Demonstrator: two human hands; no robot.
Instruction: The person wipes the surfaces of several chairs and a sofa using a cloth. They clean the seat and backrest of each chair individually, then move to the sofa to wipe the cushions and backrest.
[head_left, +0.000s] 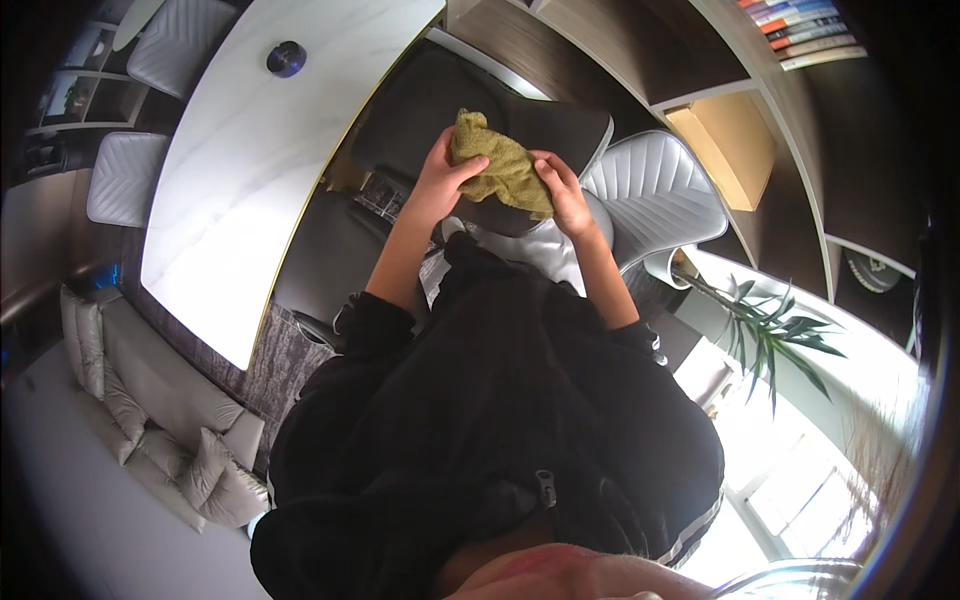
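Note:
A crumpled olive-yellow cloth (504, 166) is stretched between my two hands in front of my body. My left hand (444, 176) grips its left end, thumb on top of the fabric. The cloth's right end is held by my right hand (564, 193), with the thumb and fingers pressed on it. Behind the cloth is a dark upholstered chair (555, 124); whether the cloth touches it, I cannot tell.
On the left stands a white marble table (225, 187) bearing a dark blue round bowl (286, 59). A grey quilted chair (656, 191), a potted plant (772, 330) and shelving (697, 90) are to the right. A sofa (165, 360) is at lower left.

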